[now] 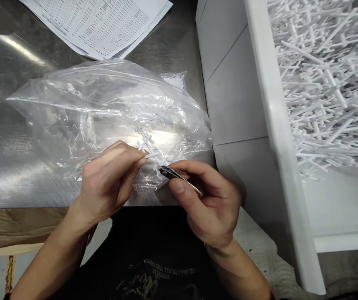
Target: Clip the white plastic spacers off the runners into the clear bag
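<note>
My left hand (110, 179) pinches a branched white plastic piece (151, 155) between thumb and fingertips; the piece looks like a sprue with short side rods. In my right hand (208, 196) is a nail clipper (182, 178), dark in the middle with a shiny lever, held between thumb and index finger. Its jaws meet the lower right end of the white piece; whether they have closed on the plastic I cannot tell. Both hands are above the table's front edge, just in front of a clear plastic bag (110, 87).
The metal table (3, 125) carries the bag and printed sheets (104, 25) at the back. On the right a tall white bin (279, 125) stands against it, holding a heap of white plastic sticks (332, 91). Brown paper or cardboard (16, 229) shows below the table edge.
</note>
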`<state>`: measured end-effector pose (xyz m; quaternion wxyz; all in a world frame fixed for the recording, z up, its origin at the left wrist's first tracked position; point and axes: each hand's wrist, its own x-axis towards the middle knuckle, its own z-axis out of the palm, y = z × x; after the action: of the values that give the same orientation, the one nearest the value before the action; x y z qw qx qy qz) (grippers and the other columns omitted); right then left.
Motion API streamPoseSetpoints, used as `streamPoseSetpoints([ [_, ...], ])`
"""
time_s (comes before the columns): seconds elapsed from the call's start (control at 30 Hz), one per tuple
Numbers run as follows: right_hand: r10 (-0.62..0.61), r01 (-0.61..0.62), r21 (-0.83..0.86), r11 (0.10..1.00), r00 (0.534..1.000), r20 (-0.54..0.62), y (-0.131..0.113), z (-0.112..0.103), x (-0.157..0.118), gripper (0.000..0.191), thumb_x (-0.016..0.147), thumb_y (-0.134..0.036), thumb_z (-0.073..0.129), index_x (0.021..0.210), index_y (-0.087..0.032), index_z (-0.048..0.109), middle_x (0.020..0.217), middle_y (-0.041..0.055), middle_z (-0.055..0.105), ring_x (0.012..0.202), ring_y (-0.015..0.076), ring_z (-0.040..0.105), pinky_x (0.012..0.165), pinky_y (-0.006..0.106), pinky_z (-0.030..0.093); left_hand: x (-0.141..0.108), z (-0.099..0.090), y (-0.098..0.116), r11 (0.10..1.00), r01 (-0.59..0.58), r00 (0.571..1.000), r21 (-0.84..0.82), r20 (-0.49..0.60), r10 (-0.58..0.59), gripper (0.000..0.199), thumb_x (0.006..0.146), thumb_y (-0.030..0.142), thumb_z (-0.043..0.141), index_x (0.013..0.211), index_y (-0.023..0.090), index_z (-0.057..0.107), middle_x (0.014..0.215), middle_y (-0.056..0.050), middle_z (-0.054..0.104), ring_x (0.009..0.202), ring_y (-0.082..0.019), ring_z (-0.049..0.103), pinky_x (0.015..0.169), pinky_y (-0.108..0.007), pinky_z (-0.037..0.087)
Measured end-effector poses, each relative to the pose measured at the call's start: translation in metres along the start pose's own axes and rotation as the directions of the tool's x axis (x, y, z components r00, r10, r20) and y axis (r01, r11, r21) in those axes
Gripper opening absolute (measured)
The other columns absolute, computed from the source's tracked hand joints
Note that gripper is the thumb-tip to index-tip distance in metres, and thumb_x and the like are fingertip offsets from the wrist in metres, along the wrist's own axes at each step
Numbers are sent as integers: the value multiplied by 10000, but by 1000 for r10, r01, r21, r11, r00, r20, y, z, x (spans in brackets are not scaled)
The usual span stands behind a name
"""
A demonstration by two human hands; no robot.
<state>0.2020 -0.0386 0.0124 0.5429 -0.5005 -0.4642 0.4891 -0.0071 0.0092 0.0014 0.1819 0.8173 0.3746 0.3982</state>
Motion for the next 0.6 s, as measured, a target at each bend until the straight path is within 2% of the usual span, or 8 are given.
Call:
streamPoseSetpoints([
  [0.37,-17,17,-38,999,1000,17,-2,-2,-1,203,971,-173,882,1139,-287,879,781,-43,755,647,117,654,608,234,547,-2,0,1,999,-12,1000,32,0,12,233,1028,13,733,1177,189,700,988,-21,759,859,-119,698,845,-277,596],
  [0.5,2,-4,-86,996,1000,-28,-2,2,-3,143,1005,-197,869,1123,-278,876,883,-13,844,701,148,744,700,298,630,1,2,2,998,21,999,57,28,-23,180,1073,53,675,1140,218,700,924,-17,744,832,-149,670,798,-323,586],
  [0.6,44,-51,-89,995,996,-74,0,5,-4,67,1037,-252,850,1099,-261,874,863,4,846,695,165,758,681,320,636,3,6,4,994,29,999,109,19,-32,153,1095,97,649,1115,232,716,886,-2,743,811,-155,684,789,-320,597],
])
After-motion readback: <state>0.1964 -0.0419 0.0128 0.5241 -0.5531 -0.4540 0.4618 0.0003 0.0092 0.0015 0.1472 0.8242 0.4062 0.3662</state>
